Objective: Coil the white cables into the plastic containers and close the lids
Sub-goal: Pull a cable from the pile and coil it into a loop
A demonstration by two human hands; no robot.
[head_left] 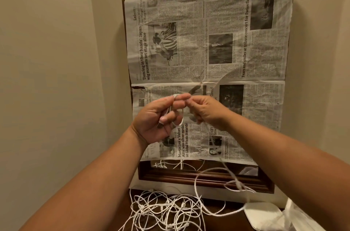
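Both hands are raised in front of a newspaper-covered mirror. My left hand (161,119) holds a small coil of white cable (179,117) wound round its fingers, with the plug end by the palm. My right hand (205,110) pinches the same cable just right of the coil. The loose length (230,174) hangs from my right hand, blurred, down to the table at lower right. A tangled pile of white cables (164,210) lies on the dark wooden table below. Clear plastic containers (265,215) lie at the bottom right, partly cut off.
A sheet of newspaper (206,60) covers most of a wood-framed mirror (204,177) leaning on the beige wall. The uncovered mirror strip reflects cables. Walls close in the corner on the left and right.
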